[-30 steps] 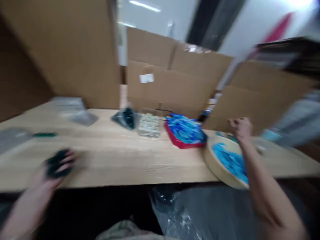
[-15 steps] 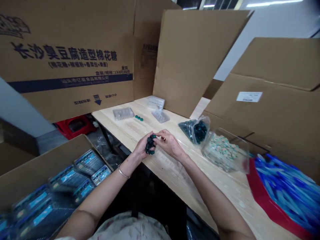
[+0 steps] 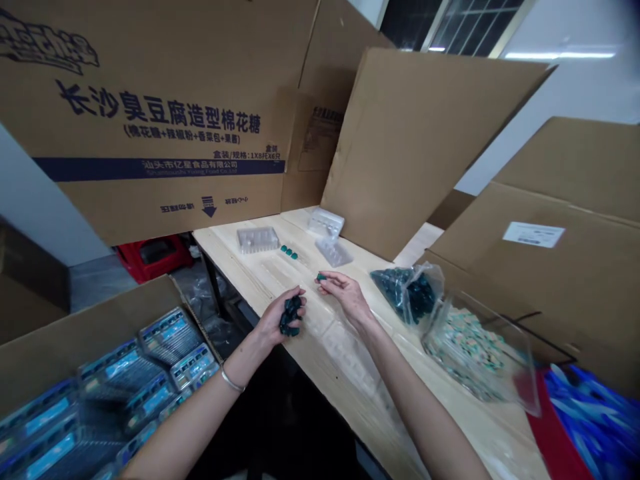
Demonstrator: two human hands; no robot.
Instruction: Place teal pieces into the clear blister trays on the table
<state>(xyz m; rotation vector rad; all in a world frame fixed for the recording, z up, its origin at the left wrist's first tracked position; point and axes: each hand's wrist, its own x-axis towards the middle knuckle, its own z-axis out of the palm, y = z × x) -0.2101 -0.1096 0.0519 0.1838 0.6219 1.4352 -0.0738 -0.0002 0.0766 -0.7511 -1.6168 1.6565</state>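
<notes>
Cardboard cartons (image 3: 165, 193) wall off the far side of a pale wooden counter (image 3: 350, 380), and at near left an open carton (image 3: 85, 333) holds rows of blue-labelled packs (image 3: 150, 353). Moving right along the counter, the left hand (image 3: 273, 320) lies palm up near the near edge, its grip loosely curled around a cluster of dark green pieces (image 3: 291, 315), which heap in the cupped fingers rather than being pinched. Beyond it sit a clear plastic tray (image 3: 257, 240) and three green pieces (image 3: 289, 251) in a short row, with two more clear trays (image 3: 333, 252) further right. The right hand (image 3: 345, 293) reaches in from the right, its grip closed to a thumb-and-finger pinch on one small green piece (image 3: 321, 277). Each piece looks light, stiff and glossy, probably moulded plastic, though the view is too coarse to settle the shape. Smooth faces like these may slip, so a pinch across the narrow sides should suit them best, and a loose handful could spill. Further right lie a clear bag of dark green pieces (image 3: 407, 292) and a clear bag of speckled pieces (image 3: 473, 353), then a blurred blue-and-red package (image 3: 593, 420) at the edge.
</notes>
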